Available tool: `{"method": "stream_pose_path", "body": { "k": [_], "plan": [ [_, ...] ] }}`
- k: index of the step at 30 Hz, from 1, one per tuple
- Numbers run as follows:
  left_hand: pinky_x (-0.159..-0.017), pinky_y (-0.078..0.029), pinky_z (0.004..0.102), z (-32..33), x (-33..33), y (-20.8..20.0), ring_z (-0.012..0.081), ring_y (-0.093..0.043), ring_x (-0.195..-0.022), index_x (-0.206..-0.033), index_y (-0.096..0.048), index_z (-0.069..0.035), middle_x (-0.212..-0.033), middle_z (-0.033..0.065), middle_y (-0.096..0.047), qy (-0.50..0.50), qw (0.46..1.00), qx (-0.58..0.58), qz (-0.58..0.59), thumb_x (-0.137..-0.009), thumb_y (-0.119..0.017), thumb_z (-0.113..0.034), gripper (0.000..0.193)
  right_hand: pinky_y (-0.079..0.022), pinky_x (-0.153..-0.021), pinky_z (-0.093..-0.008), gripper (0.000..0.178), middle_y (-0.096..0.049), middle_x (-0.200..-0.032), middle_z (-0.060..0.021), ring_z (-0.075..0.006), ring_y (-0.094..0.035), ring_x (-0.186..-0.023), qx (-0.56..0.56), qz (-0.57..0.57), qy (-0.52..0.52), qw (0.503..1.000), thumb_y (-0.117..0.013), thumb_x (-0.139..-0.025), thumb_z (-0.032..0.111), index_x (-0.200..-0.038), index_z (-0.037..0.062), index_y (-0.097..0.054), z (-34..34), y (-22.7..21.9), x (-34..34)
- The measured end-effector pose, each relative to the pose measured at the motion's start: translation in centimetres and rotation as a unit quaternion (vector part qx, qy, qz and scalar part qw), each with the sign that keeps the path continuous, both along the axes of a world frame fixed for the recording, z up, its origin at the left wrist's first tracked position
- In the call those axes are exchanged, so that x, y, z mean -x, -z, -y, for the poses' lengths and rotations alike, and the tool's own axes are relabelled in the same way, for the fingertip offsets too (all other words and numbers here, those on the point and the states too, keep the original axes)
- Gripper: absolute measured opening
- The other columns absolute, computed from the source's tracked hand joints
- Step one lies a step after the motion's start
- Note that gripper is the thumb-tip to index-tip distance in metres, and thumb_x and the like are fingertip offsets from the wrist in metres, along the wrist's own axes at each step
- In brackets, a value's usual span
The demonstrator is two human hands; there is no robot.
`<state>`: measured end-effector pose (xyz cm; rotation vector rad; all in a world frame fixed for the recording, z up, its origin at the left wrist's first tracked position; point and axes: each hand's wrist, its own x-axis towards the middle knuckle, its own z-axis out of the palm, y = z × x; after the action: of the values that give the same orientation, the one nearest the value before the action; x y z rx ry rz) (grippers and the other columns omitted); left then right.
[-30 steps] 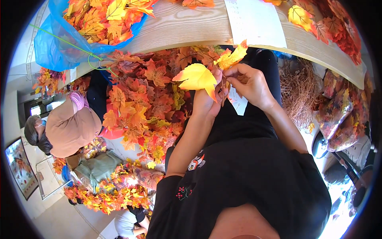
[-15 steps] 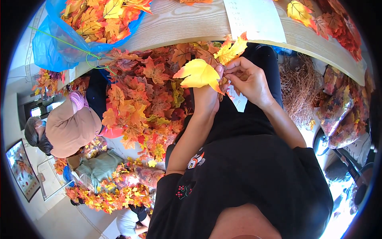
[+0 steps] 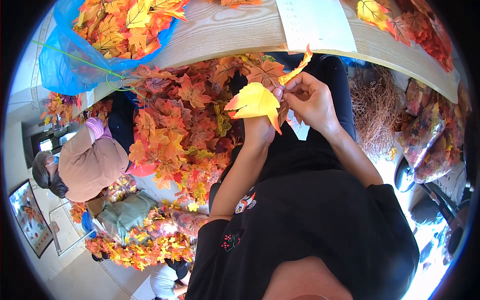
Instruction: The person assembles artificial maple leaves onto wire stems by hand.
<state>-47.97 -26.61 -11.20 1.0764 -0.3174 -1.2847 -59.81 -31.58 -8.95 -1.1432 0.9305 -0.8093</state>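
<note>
A yellow artificial maple leaf (image 3: 255,101) with orange tips covers part of my left hand (image 3: 259,130), whose thumb is closed on the stems near the leaf's base. Against it, my right hand (image 3: 316,102) pinches with thumb and forefinger at the same stems. A second yellow-orange leaf (image 3: 297,70) rises above the right fingers, seen nearly edge-on. Other leaves hang partly hidden below and behind the hands. Exactly which stem each hand grips is hidden. Both hands are above my lap, just in front of the table edge.
A wooden table (image 3: 225,32) carries a paper sheet (image 3: 315,25) and a blue bag (image 3: 65,65) of leaves. Orange leaf garlands (image 3: 165,125) pile at left; brown wiry stems (image 3: 375,110) lie at right beside bagged leaves (image 3: 425,135). A person (image 3: 92,160) sits at left.
The large yellow leaf has turned and shifted slightly right and down. The upper leaf has twisted from showing its face to nearly edge-on. Both hands remain close together.
</note>
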Motion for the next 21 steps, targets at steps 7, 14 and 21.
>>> {"method": "stream_pose_path", "body": {
  "k": [7,14,21],
  "plan": [
    [-0.072,-0.049,0.0263,-0.3,-1.0,0.2,0.0121,-0.057,-0.083,-0.098,-0.056,-0.001,-0.093,0.0039,-0.058,0.062,0.997,-0.016,0.031,-0.085,-0.060,-0.007,0.014,-0.040,-0.041,-0.0187,0.009,-0.060,-0.071,-0.0049,-0.0049,-0.053,-0.051,-0.026,0.002,-0.033,0.999,-0.061,-0.078,-0.002,-0.083,-0.0022,-0.052,1.0,-0.5,0.3],
    [-0.081,-0.041,0.0246,-2.2,-0.6,0.8,0.0111,-0.053,-0.088,-0.114,-0.049,0.001,-0.095,0.0047,-0.057,0.163,0.959,0.108,0.206,-0.086,-0.059,-0.012,0.032,-0.047,-0.063,-0.0196,0.007,-0.059,-0.075,-0.0024,-0.0062,-0.056,-0.068,0.123,0.007,0.039,0.992,-0.061,-0.079,0.001,-0.083,-0.0012,-0.056,3.0,-0.7,-0.1],
    [-0.075,-0.044,0.0237,-3.2,-0.8,-0.7,0.0121,-0.057,-0.080,-0.107,-0.051,0.000,-0.087,0.0076,-0.060,0.120,0.953,0.159,0.228,-0.089,-0.054,-0.011,0.022,-0.048,-0.063,-0.0236,0.009,-0.059,-0.071,-0.0061,-0.0112,-0.059,-0.066,0.183,-0.130,0.075,0.972,-0.059,-0.075,-0.001,-0.083,-0.0003,-0.056,3.2,-0.7,0.1]
  ]
}}
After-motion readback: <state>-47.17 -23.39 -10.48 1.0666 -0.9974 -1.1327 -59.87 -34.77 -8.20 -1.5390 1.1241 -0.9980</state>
